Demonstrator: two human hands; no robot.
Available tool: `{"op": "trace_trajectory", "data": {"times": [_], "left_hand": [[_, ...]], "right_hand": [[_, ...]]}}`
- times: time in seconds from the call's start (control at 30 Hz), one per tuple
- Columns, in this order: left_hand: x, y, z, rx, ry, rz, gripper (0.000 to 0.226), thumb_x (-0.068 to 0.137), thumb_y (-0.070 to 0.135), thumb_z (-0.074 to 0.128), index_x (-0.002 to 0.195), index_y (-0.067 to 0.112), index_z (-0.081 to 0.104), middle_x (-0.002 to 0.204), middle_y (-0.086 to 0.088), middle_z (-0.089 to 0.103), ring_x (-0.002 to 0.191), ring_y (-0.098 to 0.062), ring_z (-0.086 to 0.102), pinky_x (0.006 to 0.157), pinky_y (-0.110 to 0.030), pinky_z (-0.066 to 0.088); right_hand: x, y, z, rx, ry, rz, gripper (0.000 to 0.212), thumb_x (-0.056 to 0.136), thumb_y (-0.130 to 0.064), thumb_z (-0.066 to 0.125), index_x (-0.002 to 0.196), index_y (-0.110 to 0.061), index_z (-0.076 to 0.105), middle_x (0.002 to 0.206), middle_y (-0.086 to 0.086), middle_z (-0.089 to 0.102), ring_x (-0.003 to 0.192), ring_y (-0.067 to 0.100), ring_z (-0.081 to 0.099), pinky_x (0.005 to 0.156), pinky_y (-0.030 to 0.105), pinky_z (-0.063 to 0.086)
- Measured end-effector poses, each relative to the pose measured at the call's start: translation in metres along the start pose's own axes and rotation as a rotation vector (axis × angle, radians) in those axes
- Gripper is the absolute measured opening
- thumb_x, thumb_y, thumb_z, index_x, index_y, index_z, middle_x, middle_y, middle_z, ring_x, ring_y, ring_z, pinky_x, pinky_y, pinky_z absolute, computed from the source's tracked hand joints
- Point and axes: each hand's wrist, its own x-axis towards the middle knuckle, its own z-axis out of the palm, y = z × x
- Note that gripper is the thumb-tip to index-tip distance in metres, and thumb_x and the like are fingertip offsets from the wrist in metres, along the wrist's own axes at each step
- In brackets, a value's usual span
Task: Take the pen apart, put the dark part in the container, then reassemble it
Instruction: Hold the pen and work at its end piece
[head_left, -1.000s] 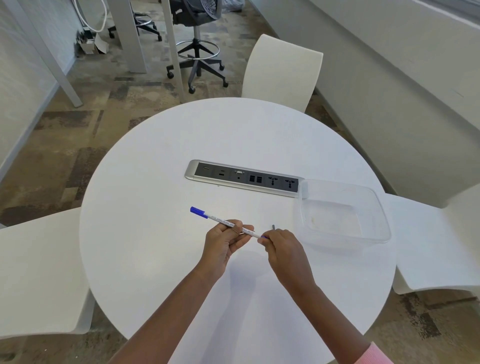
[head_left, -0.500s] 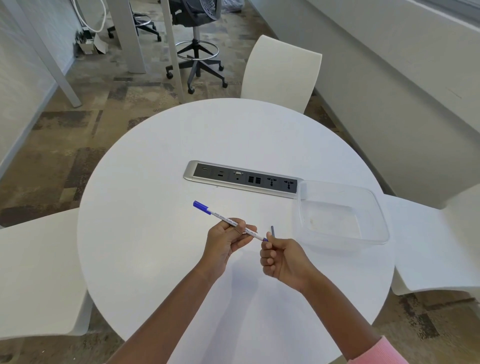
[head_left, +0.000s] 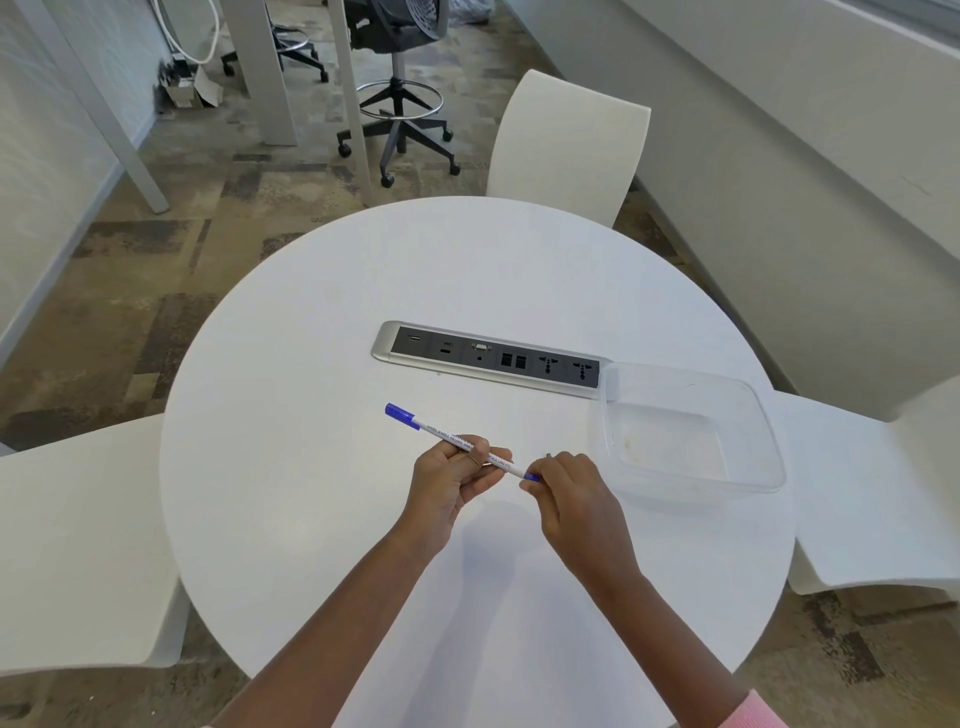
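Left hand (head_left: 449, 480): fingers (head_left: 475, 452) curled round the white barrel of the pen (head_left: 457, 441). The blue cap end points up and away from the container (head_left: 769, 415). Right hand (head_left: 574, 493): fingers (head_left: 530, 484) pinch the pen's blue tip end, just left of the container. A small dark stub (head_left: 548, 455) pokes out above the right knuckles, too small to identify. The container sits on the table (head_left: 311, 519), its far-left corner overlapping the socket panel (head_left: 493, 358).
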Motion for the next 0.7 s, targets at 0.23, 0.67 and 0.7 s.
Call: {"op": "trace_trajectory", "data": {"times": [0.23, 0.67, 0.7], "left_hand": [[0.001, 0.004, 0.003, -0.026, -0.041, -0.005, 0.012, 0.091, 0.004, 0.050, 0.081, 0.004, 0.057, 0.069, -0.008, 0.074, 0.067, -0.016, 0.072, 0.060, -0.019, 0.057], [0.002, 0.004, 0.001, -0.006, -0.037, 0.001, 0.013, 0.091, 0.004, 0.050, 0.079, 0.004, 0.057, 0.068, -0.006, 0.074, 0.066, -0.015, 0.071, 0.060, -0.018, 0.057], [0.003, 0.004, 0.001, -0.005, -0.032, 0.002, 0.013, 0.091, 0.004, 0.050, 0.080, 0.004, 0.057, 0.068, -0.006, 0.074, 0.066, -0.015, 0.071, 0.060, -0.018, 0.057]], "right_hand": [[0.007, -0.010, -0.010, 0.424, -0.138, 0.317, 0.032, 0.088, -0.023, 0.038, 0.064, -0.013, 0.057, 0.057, -0.011, 0.044, 0.060, 0.008, 0.039, 0.055, 0.016, 0.029], [0.019, -0.019, -0.016, 1.057, -0.368, 0.925, 0.050, 0.096, -0.032, 0.034, 0.054, -0.010, 0.053, 0.036, -0.004, 0.037, 0.035, 0.008, 0.033, 0.042, 0.020, 0.027], [0.017, -0.020, -0.017, 0.884, -0.332, 0.799, 0.049, 0.096, -0.033, 0.034, 0.059, -0.011, 0.056, 0.040, -0.002, 0.041, 0.036, 0.006, 0.035, 0.046, 0.021, 0.029]]}}
